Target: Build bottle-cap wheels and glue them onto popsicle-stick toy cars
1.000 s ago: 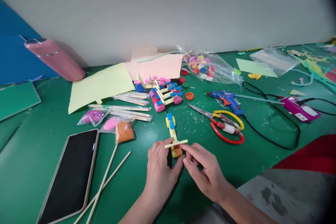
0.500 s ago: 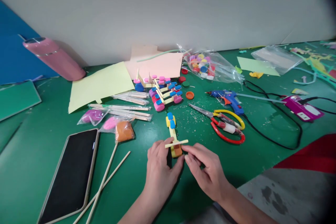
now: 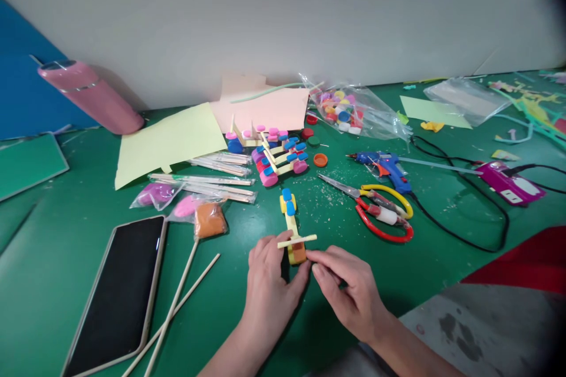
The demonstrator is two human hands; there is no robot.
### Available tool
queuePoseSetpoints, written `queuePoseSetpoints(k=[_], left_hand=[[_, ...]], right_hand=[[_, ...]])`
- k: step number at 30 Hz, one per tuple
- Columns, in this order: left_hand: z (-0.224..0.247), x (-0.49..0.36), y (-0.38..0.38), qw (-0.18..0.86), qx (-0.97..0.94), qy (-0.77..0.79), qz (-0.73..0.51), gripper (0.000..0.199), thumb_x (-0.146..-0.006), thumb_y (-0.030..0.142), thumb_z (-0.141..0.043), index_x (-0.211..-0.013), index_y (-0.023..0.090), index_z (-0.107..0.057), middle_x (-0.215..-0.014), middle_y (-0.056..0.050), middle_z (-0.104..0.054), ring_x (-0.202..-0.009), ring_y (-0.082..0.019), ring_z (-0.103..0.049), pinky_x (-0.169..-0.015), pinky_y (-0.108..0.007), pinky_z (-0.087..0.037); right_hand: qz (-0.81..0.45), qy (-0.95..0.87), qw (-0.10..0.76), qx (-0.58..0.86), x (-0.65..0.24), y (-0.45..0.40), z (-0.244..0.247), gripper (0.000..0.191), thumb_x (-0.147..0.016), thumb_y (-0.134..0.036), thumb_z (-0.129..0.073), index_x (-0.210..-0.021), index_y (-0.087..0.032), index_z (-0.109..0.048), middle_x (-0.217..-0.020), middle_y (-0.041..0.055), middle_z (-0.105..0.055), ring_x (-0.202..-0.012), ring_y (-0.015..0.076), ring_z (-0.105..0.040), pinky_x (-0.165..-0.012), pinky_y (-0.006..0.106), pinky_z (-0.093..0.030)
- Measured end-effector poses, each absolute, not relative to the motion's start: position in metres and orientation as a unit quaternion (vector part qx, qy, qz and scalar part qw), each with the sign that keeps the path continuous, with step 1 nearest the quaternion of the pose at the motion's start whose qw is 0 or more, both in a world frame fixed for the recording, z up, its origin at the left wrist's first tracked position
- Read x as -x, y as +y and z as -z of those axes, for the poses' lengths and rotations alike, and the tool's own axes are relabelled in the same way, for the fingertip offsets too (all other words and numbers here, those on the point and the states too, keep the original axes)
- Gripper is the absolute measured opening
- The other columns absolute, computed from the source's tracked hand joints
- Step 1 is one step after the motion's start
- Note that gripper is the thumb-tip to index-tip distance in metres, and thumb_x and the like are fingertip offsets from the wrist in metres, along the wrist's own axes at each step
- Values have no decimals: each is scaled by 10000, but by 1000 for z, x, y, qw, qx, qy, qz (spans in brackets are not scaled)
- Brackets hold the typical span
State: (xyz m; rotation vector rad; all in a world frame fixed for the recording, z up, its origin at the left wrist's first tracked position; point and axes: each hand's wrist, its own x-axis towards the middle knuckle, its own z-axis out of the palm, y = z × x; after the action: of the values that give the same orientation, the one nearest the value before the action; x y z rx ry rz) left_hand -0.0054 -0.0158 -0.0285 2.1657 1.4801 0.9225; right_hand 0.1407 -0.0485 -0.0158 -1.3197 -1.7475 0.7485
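The model [image 3: 290, 225] lay toward the bench's [image 3: 230, 318] near edge, long axis pointing at the far edge. The left hand [image 3: 270, 283] pinched its near end; the right hand [image 3: 349, 284], fingers slightly parted, was just right of it.

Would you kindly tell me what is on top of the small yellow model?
On the model, two blue pieces sit at the far end and an orange piece at the near end, where a pale stick crosses. The spot behind the stick is covered.

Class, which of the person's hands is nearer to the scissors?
Right. The right hand is below the scissors in view; the left hand, farther left, holds the yellow model.
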Motion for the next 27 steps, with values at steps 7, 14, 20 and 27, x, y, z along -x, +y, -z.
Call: queuePoseSetpoints(k=[7,14,20,27], left_hand=[[29,5,-16,174,-767,520,-333,297,-702,242,-612,-982,197,-524,-888,-66,-660,-838,-241,-592,-709,-398,-470],[28,10,-17,176,-770,521,-323,385,-706,216,-617,-1064,159,-489,-945,-93,-625,-891,-245,-558,-749,-410,-459],[25,13,-17,181,-774,507,-334,225,-718,207,-613,-935,186,-557,-875,-60,-620,-824,-219,-560,-708,-370,-461],[23,12,-13,182,-776,505,-331,207,-717,199,-607,-922,200,-579,-853,-49,-631,-801,-219,-569,-692,-367,-455]], right_hand=[[-291,-689,407,524,-141,-48,16,200,-847,-174,-450,-973,-158,-605,-639,8,-506,-582,131,-489,-529,245,-403],[-284,-671,418,543,-139,-47,21,193,-817,-163,-500,-987,-166,-590,-673,8,-520,-575,117,-480,-509,227,-411],[-277,-674,417,543,-138,-47,20,182,-818,-151,-484,-955,-174,-602,-684,18,-541,-605,131,-505,-546,245,-434],[-277,-684,407,538,-138,-46,15,190,-823,-158,-472,-960,-164,-605,-684,24,-558,-618,137,-513,-565,252,-429]])
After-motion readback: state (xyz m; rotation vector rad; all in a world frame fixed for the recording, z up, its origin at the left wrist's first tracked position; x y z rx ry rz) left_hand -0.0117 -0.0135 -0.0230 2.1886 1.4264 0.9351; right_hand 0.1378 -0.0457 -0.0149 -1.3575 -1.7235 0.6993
